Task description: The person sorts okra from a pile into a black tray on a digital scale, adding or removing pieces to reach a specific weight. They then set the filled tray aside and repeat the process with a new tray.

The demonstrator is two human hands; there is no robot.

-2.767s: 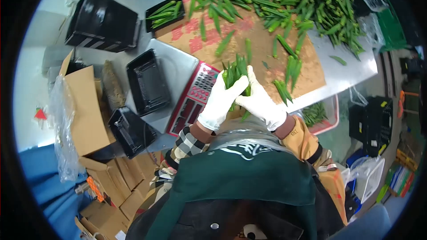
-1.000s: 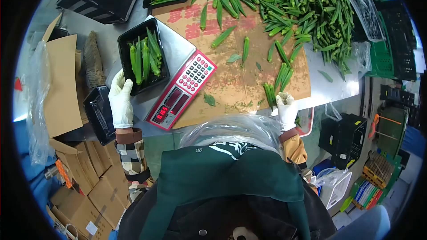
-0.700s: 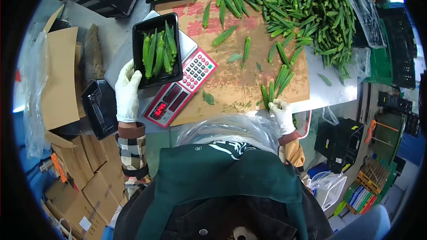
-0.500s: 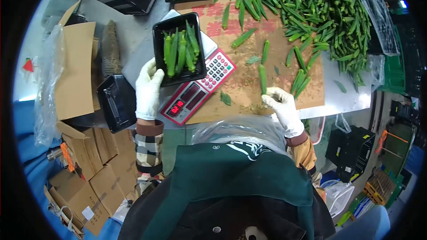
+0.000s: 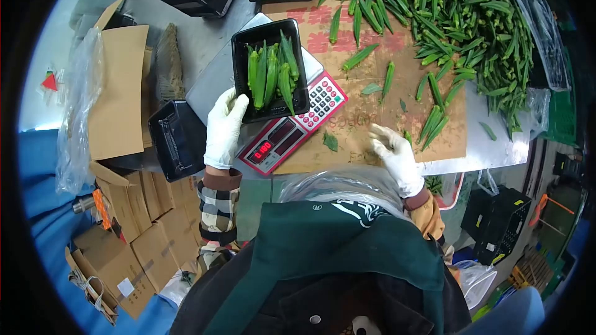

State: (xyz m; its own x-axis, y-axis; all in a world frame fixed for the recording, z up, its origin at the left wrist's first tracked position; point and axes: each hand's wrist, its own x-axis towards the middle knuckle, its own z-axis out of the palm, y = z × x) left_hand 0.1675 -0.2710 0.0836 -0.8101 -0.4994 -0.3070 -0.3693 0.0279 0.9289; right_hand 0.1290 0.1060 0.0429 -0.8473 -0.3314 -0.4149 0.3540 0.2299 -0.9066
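1. Left hand: fingers and thumb pinch the near-left corner of black tray, thumb over the rim.
2. Tray sits just beyond and right of left hand, over scale; can't tell how much the scale bears. Okra pods lie lengthwise inside.
3. Right hand: fingers loosely spread above cardboard sheet; no pod visible between them, slight blur.
4. Single pod just beside right fingers; pod cluster farther right. Pod heap well beyond right hand.
5. Spare tray left of left hand, on bench.
6. Handling, judged: tray likely light, thin, stiffish, may flex; take by rim or corner. Pods likely light, firm, a bit slick against gloves, bruise if squeezed; take near stem end, softly.
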